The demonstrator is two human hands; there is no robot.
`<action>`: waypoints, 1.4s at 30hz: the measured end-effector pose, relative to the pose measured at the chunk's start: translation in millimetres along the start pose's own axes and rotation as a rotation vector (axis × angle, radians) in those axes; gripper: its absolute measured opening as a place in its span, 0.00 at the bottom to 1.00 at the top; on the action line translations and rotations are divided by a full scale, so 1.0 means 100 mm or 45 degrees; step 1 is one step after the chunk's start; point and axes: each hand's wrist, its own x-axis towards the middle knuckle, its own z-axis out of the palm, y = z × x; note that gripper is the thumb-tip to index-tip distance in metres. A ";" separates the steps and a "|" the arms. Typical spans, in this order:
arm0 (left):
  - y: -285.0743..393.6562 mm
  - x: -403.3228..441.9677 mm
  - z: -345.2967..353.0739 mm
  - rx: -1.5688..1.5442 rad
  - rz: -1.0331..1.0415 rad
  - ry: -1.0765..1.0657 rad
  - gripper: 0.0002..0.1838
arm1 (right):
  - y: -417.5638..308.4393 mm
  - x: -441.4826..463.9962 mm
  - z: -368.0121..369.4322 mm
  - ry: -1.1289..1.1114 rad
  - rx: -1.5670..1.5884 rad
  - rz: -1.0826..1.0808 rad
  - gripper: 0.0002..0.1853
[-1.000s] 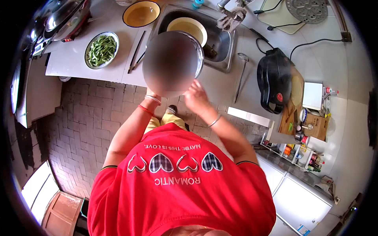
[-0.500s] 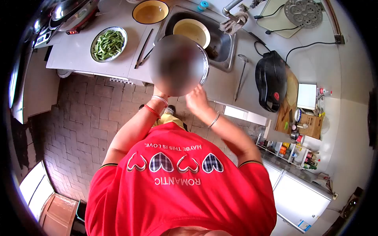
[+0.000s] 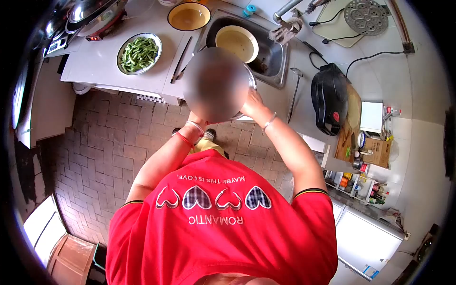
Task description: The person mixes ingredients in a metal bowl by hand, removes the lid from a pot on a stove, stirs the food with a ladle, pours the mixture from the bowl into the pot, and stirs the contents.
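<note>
A shiny metal bowl [image 3: 251, 78] is tilted over the counter's front edge, most of it covered by a round blur. At its near side is my left hand [image 3: 198, 118], gripping the bowl, with its fingers hidden by the blur. My right hand [image 3: 252, 102] closes on the bowl's right rim, fingertips partly hidden. Behind the bowl, a cream basin [image 3: 237, 43] of cloudy liquid stands in the steel sink [image 3: 283, 64]. What lies inside the metal bowl cannot be made out.
On the counter [image 3: 102, 59] are a plate of cut green beans [image 3: 138, 54], a yellow bowl of liquid [image 3: 189, 17], chopsticks [image 3: 181, 59] and a ladle [image 3: 294, 95]. A black electric appliance [image 3: 328, 99] stands right. A wok [image 3: 95, 16] is at the upper left, the tap [image 3: 285, 10] above the sink.
My right hand has moved up along the bowl's right rim. The bowl and my left hand have shifted slightly right and nearer my body, and the whole view has shifted a little.
</note>
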 end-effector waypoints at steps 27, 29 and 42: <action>-0.32 0.43 -0.29 -0.127 0.305 0.108 0.28 | 0.07 -0.13 -0.47 0.330 0.389 -0.113 0.08; -0.23 0.38 -0.12 -0.156 0.335 0.119 0.29 | -0.14 -0.16 -0.39 0.538 0.710 0.285 0.11; -0.18 0.03 0.15 -0.374 0.400 0.130 0.29 | -0.48 -0.27 0.32 0.706 1.180 0.932 0.11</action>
